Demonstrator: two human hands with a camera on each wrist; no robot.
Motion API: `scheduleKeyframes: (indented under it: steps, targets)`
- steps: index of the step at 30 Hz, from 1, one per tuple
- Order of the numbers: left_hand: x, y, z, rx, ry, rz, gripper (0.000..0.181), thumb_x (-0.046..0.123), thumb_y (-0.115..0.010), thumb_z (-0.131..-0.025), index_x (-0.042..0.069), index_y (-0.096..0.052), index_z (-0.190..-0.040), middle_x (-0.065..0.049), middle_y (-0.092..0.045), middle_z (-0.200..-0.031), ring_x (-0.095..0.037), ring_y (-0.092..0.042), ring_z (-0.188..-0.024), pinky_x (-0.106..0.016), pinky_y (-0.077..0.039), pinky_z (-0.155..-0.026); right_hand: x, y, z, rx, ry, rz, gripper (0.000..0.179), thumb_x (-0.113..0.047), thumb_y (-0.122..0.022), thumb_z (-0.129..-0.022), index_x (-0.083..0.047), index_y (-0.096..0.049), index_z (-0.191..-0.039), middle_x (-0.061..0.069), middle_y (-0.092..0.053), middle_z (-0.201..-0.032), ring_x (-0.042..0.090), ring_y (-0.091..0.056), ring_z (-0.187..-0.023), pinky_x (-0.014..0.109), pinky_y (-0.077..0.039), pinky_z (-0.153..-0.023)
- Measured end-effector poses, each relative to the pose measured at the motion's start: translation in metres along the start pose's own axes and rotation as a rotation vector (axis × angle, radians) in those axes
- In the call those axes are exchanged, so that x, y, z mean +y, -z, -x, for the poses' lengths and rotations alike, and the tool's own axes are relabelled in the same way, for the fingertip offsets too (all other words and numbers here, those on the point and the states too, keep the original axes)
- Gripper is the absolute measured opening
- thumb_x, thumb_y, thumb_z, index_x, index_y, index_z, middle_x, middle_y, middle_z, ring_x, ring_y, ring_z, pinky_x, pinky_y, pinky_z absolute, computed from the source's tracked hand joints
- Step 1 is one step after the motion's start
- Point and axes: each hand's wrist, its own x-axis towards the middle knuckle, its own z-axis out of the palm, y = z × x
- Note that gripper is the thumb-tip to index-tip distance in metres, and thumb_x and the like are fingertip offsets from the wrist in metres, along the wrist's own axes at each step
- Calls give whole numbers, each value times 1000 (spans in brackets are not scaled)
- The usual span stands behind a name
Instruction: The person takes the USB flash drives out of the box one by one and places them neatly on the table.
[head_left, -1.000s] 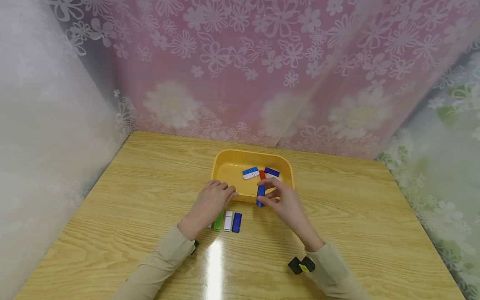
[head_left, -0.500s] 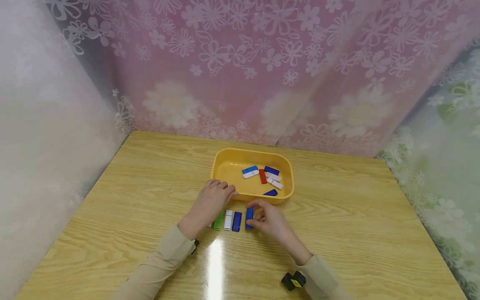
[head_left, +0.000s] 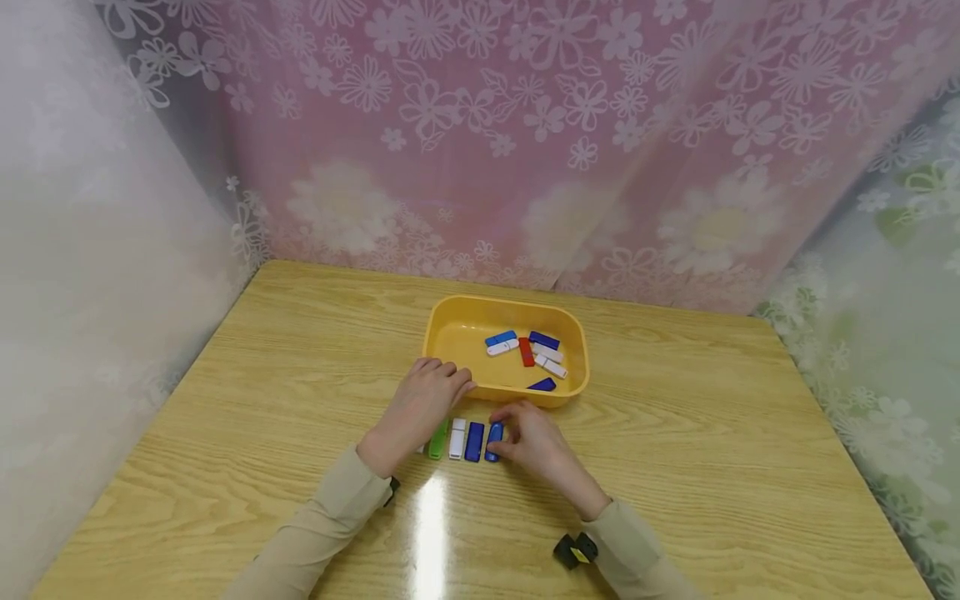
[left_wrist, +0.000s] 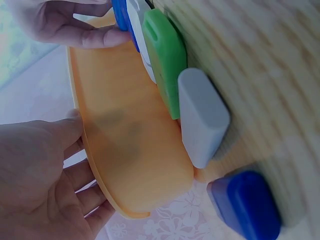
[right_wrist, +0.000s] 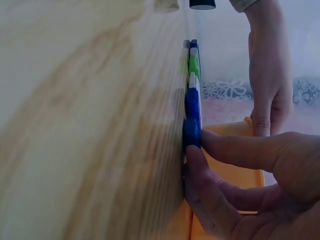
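Note:
My right hand (head_left: 536,442) pinches a blue USB flash drive (head_left: 494,442) at the right end of a row on the table. Left of it in that row lie a dark blue flash drive (head_left: 474,442), a white flash drive (head_left: 457,439) and a green flash drive (head_left: 437,442). The left wrist view also shows a light grey flash drive (left_wrist: 202,117) and another blue flash drive (left_wrist: 250,205), mostly hidden by my left arm in the head view. With thumb and fingers, my left hand (head_left: 423,400) holds the near rim of a yellow plastic bin (head_left: 457,312).
Inside the bin lie several more flash drives, among them a red flash drive (head_left: 527,352), a light blue flash drive (head_left: 500,338) and a dark blue flash drive (head_left: 542,385). The wooden table (head_left: 712,417) reaches a pink flowered curtain (head_left: 487,167) at the back.
My right hand has carried the blue flash drive from over the bin's near rim down to the row, then slightly left beside the dark blue one. The left hand stays on the bin.

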Motion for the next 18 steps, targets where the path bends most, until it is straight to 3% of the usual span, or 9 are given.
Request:
scheduleKeyframes:
  steps: [7, 18]
  targets:
    - [0, 1, 0, 17, -12, 2, 22, 28, -56, -105, 12, -69, -97, -3, -71, -88, -23, -64, -83, -40, -51, -92, -1, 1, 2, 53, 33, 4, 27, -10, -83, -85, -7, -73, -109, 2, -66, -104, 11, -53, -75, 25, -46, -66]
    - [-1, -2, 0, 34, -18, 4, 22, 28, -57, -105, 11, -68, -94, -3, -70, -85, -22, -63, -80, -39, -51, -89, -2, 25, 4, 221, 196, -58, 5, -10, -76, -91, -13, -76, -95, -3, -72, -88, 9, -63, -73, 22, -54, -67]
